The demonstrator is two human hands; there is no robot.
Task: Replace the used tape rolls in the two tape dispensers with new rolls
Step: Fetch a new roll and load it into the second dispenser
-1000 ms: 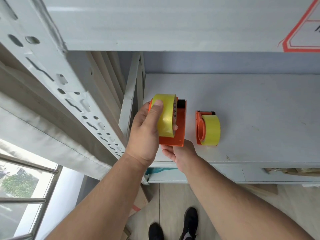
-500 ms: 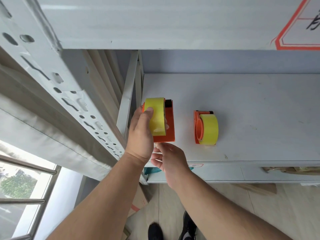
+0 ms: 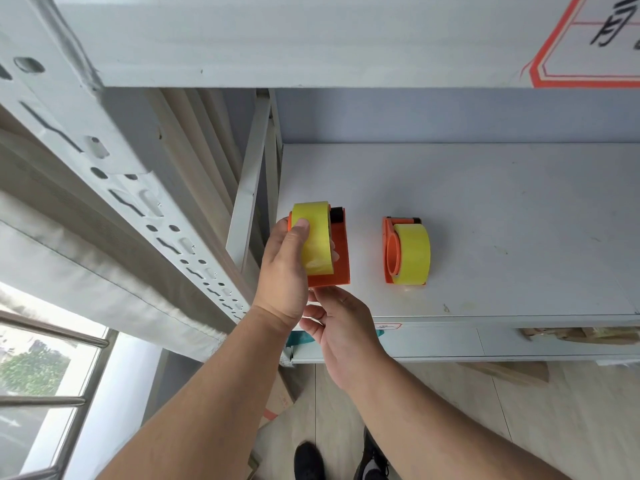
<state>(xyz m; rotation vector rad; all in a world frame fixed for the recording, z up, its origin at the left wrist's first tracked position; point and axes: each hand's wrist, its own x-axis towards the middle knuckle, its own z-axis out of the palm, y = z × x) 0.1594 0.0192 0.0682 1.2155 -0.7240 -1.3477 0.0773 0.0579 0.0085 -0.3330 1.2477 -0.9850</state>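
Grey metal shelf (image 3: 485, 202) carries two orange plastic tape dispensers. Left hand (image 3: 284, 271) grips the yellow tape roll (image 3: 311, 244) on the near-edge dispenser (image 3: 337, 258); right hand (image 3: 343, 327) hangs loose below it, grasping nothing. Second loaded dispenser (image 3: 407, 251) sits apart. Light, stiff roll, probably slick: best held across its rim.

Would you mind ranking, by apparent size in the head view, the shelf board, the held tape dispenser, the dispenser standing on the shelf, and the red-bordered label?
1. Shelf board, by far the largest.
2. Red-bordered label, though cut off by the frame edge.
3. Held tape dispenser and standing dispenser: look alike; the held one is partly hidden by the left hand, so unranked.
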